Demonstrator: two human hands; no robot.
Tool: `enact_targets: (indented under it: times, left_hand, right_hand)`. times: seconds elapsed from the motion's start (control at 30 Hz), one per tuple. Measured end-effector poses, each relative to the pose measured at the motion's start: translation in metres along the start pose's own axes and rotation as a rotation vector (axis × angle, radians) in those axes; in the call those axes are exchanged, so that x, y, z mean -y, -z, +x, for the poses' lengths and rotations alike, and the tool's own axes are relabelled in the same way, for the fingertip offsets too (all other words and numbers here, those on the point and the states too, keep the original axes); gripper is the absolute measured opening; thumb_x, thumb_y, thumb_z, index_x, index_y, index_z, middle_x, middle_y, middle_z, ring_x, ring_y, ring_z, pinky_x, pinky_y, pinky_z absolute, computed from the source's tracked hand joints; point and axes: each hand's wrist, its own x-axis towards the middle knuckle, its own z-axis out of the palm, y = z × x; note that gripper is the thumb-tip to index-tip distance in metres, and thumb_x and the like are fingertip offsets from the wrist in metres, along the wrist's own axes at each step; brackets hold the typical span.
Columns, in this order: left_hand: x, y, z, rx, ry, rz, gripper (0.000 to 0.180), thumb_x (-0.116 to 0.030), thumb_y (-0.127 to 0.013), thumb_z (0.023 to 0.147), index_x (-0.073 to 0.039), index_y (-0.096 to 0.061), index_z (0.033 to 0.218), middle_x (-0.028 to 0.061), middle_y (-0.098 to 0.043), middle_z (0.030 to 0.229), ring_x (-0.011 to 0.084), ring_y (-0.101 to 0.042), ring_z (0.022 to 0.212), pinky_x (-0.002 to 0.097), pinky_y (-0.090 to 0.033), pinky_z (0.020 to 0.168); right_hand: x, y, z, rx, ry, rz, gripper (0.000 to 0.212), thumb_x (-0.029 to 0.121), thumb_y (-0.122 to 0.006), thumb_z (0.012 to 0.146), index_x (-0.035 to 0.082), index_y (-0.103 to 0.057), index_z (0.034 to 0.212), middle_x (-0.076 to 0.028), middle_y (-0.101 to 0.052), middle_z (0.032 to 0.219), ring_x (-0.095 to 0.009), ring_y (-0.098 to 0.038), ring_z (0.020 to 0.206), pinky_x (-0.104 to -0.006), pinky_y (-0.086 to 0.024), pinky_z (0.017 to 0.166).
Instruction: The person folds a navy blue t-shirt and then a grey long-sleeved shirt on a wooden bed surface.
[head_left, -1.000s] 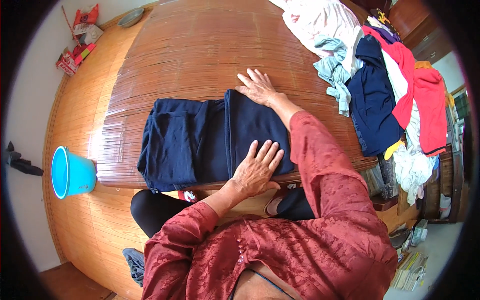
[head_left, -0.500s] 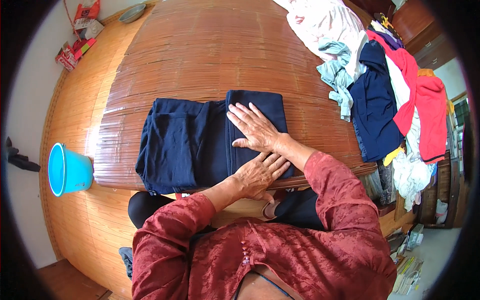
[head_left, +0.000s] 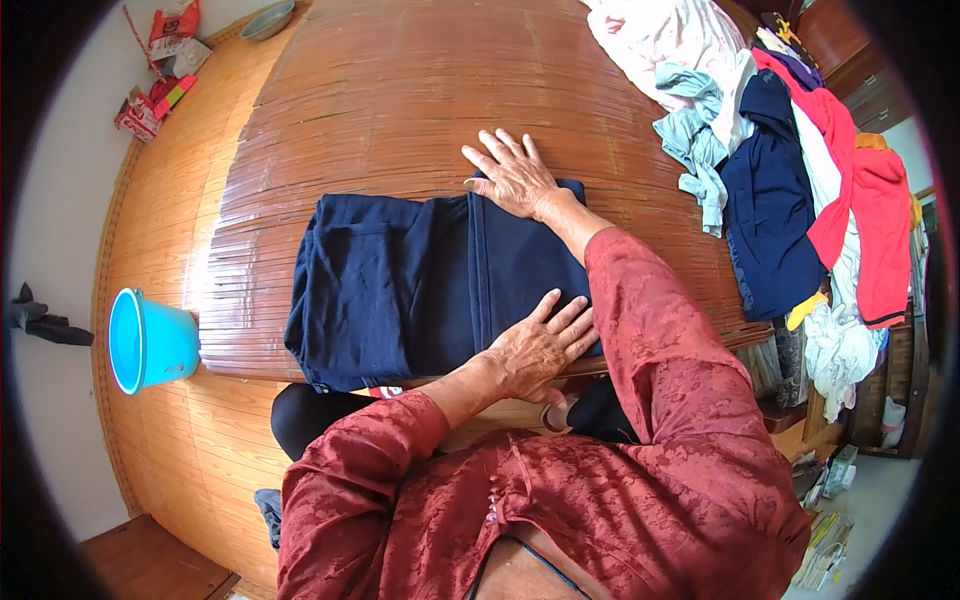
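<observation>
A dark navy garment (head_left: pixel 435 285), perhaps trousers, lies folded on the brown slatted mat (head_left: pixel 400 120) in front of me. Its right end is turned over into a smooth, flat panel with a straight seam; the left part is more wrinkled. My left hand (head_left: pixel 540 352) rests flat on the panel's near right part, fingers spread. At the panel's far edge, my right hand (head_left: pixel 515 180) lies with its fingers stretched out, their tips reaching past the cloth over the mat. Neither hand grips anything.
A heap of clothes lies to the right: a pale pink cloth (head_left: pixel 670 40), a light blue-grey garment (head_left: pixel 695 135), a navy garment (head_left: pixel 770 210) and a red one (head_left: pixel 882 235). A blue bucket (head_left: pixel 150 340) stands on the wooden floor at the left.
My right hand has slid away from me to the panel's far edge. My left hand has shifted slightly right across the near part, and the hands are now apart.
</observation>
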Motion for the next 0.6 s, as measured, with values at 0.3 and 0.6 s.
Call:
enact_targets:
  times: [0.3, 0.6]
  left_hand:
    - [-0.003, -0.004, -0.004, -0.142, 0.008, -0.075, 0.109, -0.076, -0.058, 0.077, -0.003, -0.03, 0.153, 0.0202, -0.032, 0.157, 0.0358, -0.027, 0.147, 0.053, -0.017, 0.121]
    - [-0.017, -0.003, 0.019, -0.089, -0.034, -0.021, 0.108, -0.075, -0.058, 0.078, 0.003, -0.035, 0.148, 0.0238, -0.04, 0.15, 0.0361, -0.034, 0.142, 0.05, -0.022, 0.119]
  right_hand:
    - [-0.019, 0.049, -0.027, -0.201, 0.033, 0.45, 0.081, 0.067, -0.038, 0.097, 0.008, -0.037, 0.151, -0.024, -0.034, 0.155, -0.042, -0.03, 0.144, -0.0451, -0.025, 0.119]
    - [0.006, 0.017, -0.164, -0.065, 0.165, 0.069, 0.075, 0.059, -0.054, 0.092, 0.017, -0.038, 0.152, -0.02, -0.027, 0.159, -0.038, -0.021, 0.149, -0.0591, -0.013, 0.12]
